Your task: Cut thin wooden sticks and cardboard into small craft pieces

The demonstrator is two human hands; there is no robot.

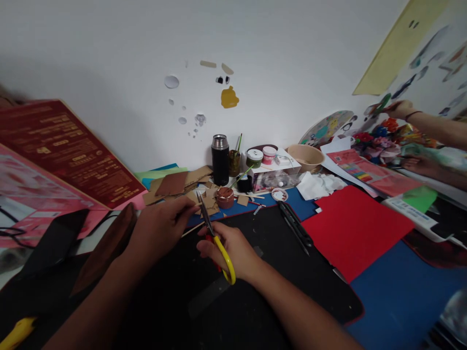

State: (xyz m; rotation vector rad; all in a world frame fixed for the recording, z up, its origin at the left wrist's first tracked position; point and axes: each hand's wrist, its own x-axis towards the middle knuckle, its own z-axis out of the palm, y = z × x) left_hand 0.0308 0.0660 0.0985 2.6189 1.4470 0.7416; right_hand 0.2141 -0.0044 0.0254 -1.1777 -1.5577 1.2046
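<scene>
My right hand point(233, 248) is closed around the scissors point(223, 255), which have yellow and red handles. Their blades point up and away from me, slightly apart at the tips. Beside the blades, my left hand point(164, 223) pinches a thin pale stick point(198, 204); its end reaches the blades, and most of it is hidden by the fingers. Below the hands lies a black mat point(262, 282). Another thin stick point(192, 229) rests on the mat's far edge, between the two hands.
Cardboard scraps point(175, 184), a brown paint jar point(225, 197) and a black thermos point(220, 163) stand beyond my hands. Black pens point(294, 226) and red paper point(359, 228) lie right. A red box lid point(69, 150) leans left. Another person's hand point(399, 109) works at far right.
</scene>
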